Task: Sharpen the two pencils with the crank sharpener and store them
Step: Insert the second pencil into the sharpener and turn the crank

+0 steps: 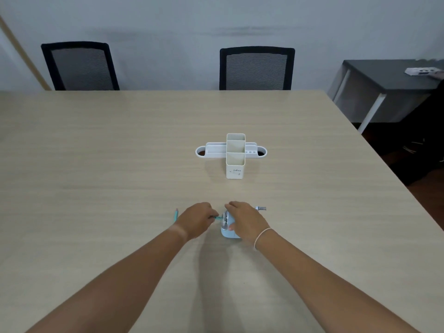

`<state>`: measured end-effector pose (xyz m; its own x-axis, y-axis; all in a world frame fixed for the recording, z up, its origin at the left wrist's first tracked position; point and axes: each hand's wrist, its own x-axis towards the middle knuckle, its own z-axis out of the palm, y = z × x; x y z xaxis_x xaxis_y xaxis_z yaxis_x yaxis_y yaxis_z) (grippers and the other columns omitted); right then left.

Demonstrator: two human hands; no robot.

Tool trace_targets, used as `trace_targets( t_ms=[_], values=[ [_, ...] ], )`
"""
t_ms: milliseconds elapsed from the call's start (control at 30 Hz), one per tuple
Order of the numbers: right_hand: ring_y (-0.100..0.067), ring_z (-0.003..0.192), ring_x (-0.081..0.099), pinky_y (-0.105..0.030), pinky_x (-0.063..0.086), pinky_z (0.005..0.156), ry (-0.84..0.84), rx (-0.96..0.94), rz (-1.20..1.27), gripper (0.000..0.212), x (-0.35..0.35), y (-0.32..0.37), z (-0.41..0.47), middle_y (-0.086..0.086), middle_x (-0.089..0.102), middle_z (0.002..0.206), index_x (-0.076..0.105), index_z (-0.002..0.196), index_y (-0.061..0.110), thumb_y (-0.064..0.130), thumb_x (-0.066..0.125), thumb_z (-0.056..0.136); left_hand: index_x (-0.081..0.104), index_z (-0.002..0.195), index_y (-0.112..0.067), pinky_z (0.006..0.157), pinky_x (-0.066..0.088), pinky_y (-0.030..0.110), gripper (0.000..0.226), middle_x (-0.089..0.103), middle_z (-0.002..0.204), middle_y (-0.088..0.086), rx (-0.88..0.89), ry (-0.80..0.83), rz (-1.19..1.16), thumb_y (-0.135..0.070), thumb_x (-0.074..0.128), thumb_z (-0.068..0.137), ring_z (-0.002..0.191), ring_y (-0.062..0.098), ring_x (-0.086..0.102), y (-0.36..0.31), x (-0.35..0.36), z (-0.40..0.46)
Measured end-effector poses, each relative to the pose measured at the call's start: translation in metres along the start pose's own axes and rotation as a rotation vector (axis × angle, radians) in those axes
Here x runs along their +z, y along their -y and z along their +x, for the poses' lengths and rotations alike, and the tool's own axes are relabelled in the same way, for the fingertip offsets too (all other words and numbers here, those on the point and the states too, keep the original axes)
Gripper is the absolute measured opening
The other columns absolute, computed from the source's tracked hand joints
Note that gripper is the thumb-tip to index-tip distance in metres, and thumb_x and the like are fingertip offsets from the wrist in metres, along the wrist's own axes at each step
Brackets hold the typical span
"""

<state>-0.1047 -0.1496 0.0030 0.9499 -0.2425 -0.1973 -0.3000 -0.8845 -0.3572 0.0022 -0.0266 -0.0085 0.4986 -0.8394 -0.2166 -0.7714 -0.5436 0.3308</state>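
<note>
A light blue crank sharpener (227, 230) stands on the table in front of me. My right hand (245, 219) lies over its top and grips its body; the metal crank handle (260, 208) sticks out to the right of that hand. My left hand (195, 219) pinches a teal pencil (216, 217) whose tip end points into the sharpener's front face. A second teal pencil (176, 214) lies on the table, showing just left of my left hand. A white desk organiser (235, 155) with two tall open compartments stands farther back.
The wooden table (120, 164) runs wide to the left and back; its right edge slants close past the organiser. Two black mesh chairs (255, 68) stand at the far side. A dark side table (384, 75) stands at the right.
</note>
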Motion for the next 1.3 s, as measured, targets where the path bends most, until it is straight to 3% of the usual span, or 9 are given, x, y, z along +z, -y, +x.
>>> trace_targets(
  t_ms=[200, 300, 500, 733, 833, 933, 1067, 1200, 1300],
  values=[
    [-0.026, 0.128, 0.04, -0.038, 0.039, 0.103, -0.032, 0.005, 0.002, 0.055, 0.005, -0.002, 0.001, -0.009, 0.047, 0.137, 0.041, 0.131, 0.006, 0.007, 0.064, 0.082, 0.065, 0.11, -0.006, 0.078, 0.041, 0.037, 0.03, 0.055, 0.1, 0.012, 0.025, 0.012, 0.061, -0.013, 0.04, 0.097, 0.1, 0.03, 0.056, 0.008, 0.003, 0.001],
    [-0.025, 0.13, 0.039, -0.034, 0.037, 0.105, -0.036, 0.004, 0.013, 0.056, 0.004, -0.003, 0.002, -0.008, 0.045, 0.139, 0.04, 0.133, 0.008, 0.007, 0.063, 0.082, 0.065, 0.111, -0.008, 0.081, 0.045, 0.037, 0.03, 0.055, 0.106, 0.014, 0.01, 0.008, 0.077, -0.013, 0.04, 0.096, 0.1, 0.03, 0.056, 0.024, 0.0, -0.005],
    [-0.025, 0.125, 0.043, -0.033, 0.042, 0.098, -0.034, 0.017, 0.026, 0.049, 0.004, -0.002, 0.004, -0.005, 0.051, 0.132, 0.045, 0.128, 0.008, 0.005, 0.061, 0.081, 0.068, 0.104, -0.008, 0.084, 0.042, 0.034, 0.025, 0.06, 0.103, 0.018, -0.252, -0.009, 0.077, -0.013, 0.045, 0.094, 0.1, 0.032, 0.058, 0.097, -0.019, -0.048],
    [-0.027, 0.123, 0.046, -0.036, 0.042, 0.097, -0.038, 0.007, 0.004, 0.044, 0.001, 0.0, 0.002, -0.01, 0.054, 0.13, 0.05, 0.124, 0.004, 0.006, 0.06, 0.081, 0.067, 0.071, -0.008, 0.051, 0.036, 0.015, 0.012, 0.054, 0.07, 0.009, -0.421, -0.123, -0.341, -0.009, 0.062, 0.082, 0.072, 0.021, 0.053, 0.052, 0.004, -0.037],
    [-0.027, 0.123, 0.046, -0.035, 0.042, 0.097, -0.038, -0.001, 0.0, 0.046, 0.001, 0.0, 0.002, -0.009, 0.053, 0.13, 0.048, 0.126, 0.006, 0.005, 0.06, 0.081, 0.072, 0.084, -0.001, 0.059, 0.041, 0.014, 0.011, 0.059, 0.068, 0.005, -0.52, -0.148, -0.491, -0.007, 0.064, 0.08, 0.072, 0.019, 0.056, 0.036, 0.022, -0.028],
    [-0.027, 0.12, 0.048, -0.036, 0.044, 0.094, -0.038, 0.006, -0.001, 0.042, 0.002, -0.002, 0.002, -0.009, 0.056, 0.125, 0.051, 0.122, 0.005, 0.006, 0.06, 0.081, 0.07, 0.082, -0.004, 0.078, 0.057, 0.032, 0.009, 0.064, 0.079, 0.009, -0.625, -0.157, -0.595, -0.003, 0.062, 0.078, 0.074, 0.026, 0.062, 0.026, 0.033, -0.023],
    [-0.028, 0.119, 0.047, -0.039, 0.043, 0.095, -0.03, 0.012, 0.001, 0.04, 0.003, -0.002, 0.003, -0.011, 0.055, 0.125, 0.052, 0.119, 0.002, 0.006, 0.06, 0.08, 0.057, 0.072, -0.013, 0.062, 0.051, 0.029, 0.013, 0.058, 0.077, 0.006, -0.679, -0.157, -0.613, -0.001, 0.058, 0.079, 0.067, 0.025, 0.057, 0.019, 0.039, -0.019],
    [-0.027, 0.121, 0.046, -0.036, 0.042, 0.098, -0.034, 0.006, 0.019, 0.043, 0.005, -0.003, 0.004, -0.009, 0.055, 0.127, 0.051, 0.122, 0.004, 0.004, 0.06, 0.08, 0.064, 0.085, -0.007, 0.071, 0.048, 0.029, 0.011, 0.064, 0.089, 0.011, -0.692, -0.137, -0.563, -0.001, 0.059, 0.077, 0.082, 0.028, 0.061, 0.017, 0.045, -0.018],
    [-0.026, 0.122, 0.046, -0.035, 0.043, 0.098, -0.043, 0.0, 0.029, 0.044, 0.005, -0.004, 0.004, -0.009, 0.055, 0.128, 0.05, 0.123, 0.005, 0.004, 0.06, 0.08, 0.061, 0.08, -0.01, 0.074, 0.051, 0.031, 0.011, 0.068, 0.096, 0.015, -0.689, -0.158, -0.562, -0.001, 0.062, 0.075, 0.091, 0.031, 0.065, 0.019, 0.049, -0.017]
  ],
)
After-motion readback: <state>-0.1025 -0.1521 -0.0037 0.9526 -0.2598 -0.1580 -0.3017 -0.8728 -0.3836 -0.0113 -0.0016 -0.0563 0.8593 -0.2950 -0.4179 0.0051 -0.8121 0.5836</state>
